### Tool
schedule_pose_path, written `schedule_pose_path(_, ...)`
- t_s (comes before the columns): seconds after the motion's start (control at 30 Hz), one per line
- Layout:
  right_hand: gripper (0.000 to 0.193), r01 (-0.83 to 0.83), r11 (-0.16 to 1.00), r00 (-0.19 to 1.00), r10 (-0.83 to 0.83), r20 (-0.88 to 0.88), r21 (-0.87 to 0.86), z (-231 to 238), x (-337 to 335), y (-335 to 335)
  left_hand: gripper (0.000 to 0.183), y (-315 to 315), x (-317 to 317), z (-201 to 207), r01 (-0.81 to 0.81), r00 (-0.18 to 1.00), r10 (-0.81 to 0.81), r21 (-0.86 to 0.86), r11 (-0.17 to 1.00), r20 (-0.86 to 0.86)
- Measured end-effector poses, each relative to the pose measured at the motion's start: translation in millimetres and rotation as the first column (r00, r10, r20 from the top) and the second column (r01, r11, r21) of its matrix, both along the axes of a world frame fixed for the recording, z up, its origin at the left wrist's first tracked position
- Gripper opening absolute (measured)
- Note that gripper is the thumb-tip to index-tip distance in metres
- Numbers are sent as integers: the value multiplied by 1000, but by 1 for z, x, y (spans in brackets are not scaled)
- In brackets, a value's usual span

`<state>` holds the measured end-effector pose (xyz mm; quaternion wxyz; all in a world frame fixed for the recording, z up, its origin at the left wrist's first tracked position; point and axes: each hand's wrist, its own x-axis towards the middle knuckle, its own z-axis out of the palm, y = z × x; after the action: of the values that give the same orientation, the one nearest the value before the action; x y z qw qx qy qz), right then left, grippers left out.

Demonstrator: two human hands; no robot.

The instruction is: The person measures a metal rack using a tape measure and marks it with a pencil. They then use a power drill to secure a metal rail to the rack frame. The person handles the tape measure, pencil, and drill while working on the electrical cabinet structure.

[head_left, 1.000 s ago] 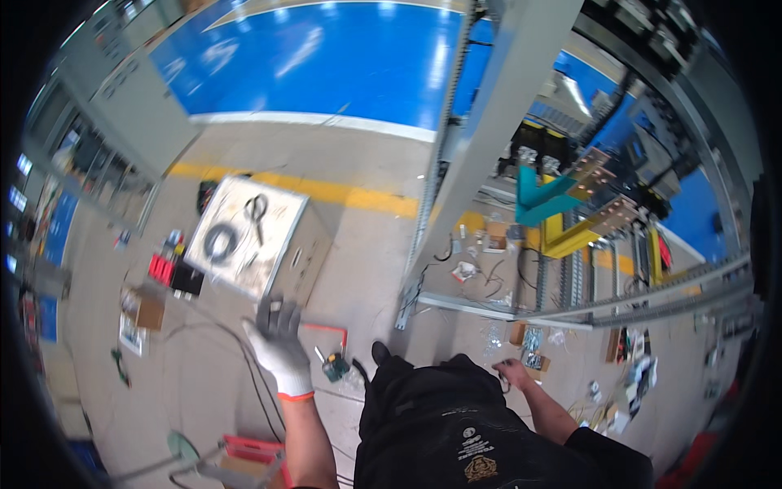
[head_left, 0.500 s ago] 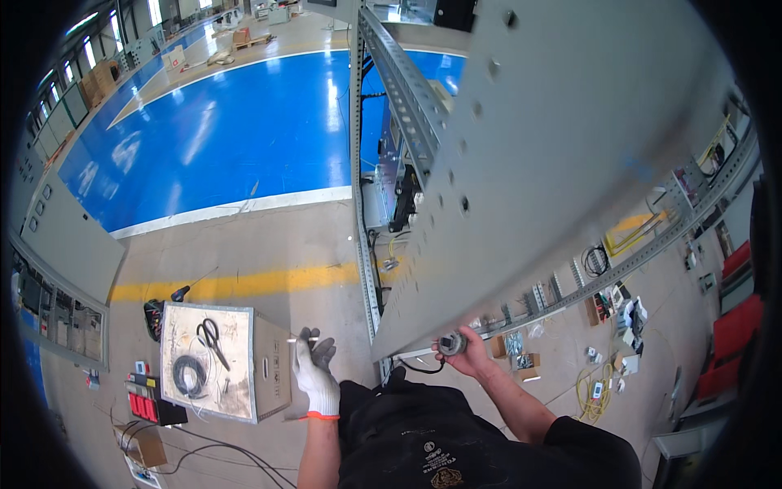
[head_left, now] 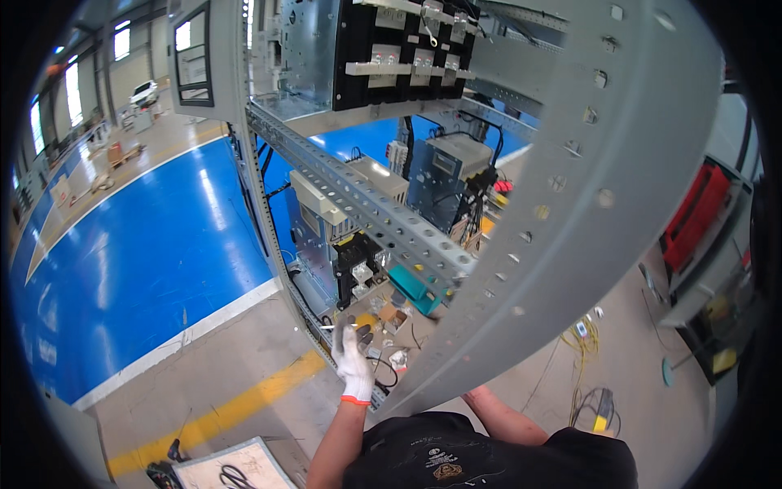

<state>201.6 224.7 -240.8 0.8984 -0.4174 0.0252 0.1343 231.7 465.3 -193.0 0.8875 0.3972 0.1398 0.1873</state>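
My left hand (head_left: 353, 367), in a white glove with grey fingertips and an orange cuff, is raised beside the perforated upright of the metal cabinet frame (head_left: 265, 208). A thin white stick-like piece (head_left: 327, 327) pokes out from its closed fingers; its kind is too small to make out. A large grey sheet-metal door or panel (head_left: 562, 236), with a row of holes and fasteners along its edge, slants across in front of me. My bare right forearm (head_left: 507, 417) passes behind the panel's lower edge. That hand and whatever it holds are hidden there.
Inside the frame are a perforated crossbar (head_left: 358, 208), black-and-silver electrical units (head_left: 407, 61) and a teal bin (head_left: 413, 289). At lower left, scissors (head_left: 236, 476) lie on a box (head_left: 265, 460). A yellow cable (head_left: 585, 346) lies on the floor at right.
My view has swung toward the cabinet interior, and the box sits lower in it. My left hand is now by the frame. My right hand, earlier holding a round grey part, is now behind the panel.
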Motion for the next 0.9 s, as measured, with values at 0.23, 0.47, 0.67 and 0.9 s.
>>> schedule_pose_path(0.23,35,251,968,945,-246,215,5,-9,-36,31,56,85,-41,-61,263,946,-265,-36,964,-186)
schedule_pose_path(0.47,38,388,913,914,-364,179,-128,-42,-49,44,49,139,-42,-79,340,872,-314,3,940,-376)
schedule_pose_path(0.67,42,371,915,928,-374,-13,161,-50,-55,37,47,128,-22,-82,416,853,-407,-46,908,-325)
schedule_pose_path(0.9,48,440,869,883,-465,-71,-227,-44,-52,41,58,100,-7,-44,523,828,-524,-61,850,-201)
